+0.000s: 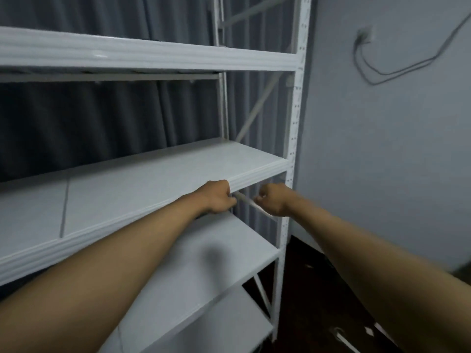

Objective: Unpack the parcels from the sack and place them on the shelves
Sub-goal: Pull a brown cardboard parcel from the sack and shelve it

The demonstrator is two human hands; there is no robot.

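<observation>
Both arms reached toward the right end of the white shelving unit (293, 138). The left hand (219, 197) was curled at the front lip of the middle shelf (153, 179); the right hand (274, 200) was fisted just beside it, nearer the corner post. A thin white strip (248, 203) ran between them, its long axis slanting down toward the right hand; whether either hand truly pinched it could not be told. No sack or parcels were in view, so neither hand's nearness to them could be judged.
</observation>
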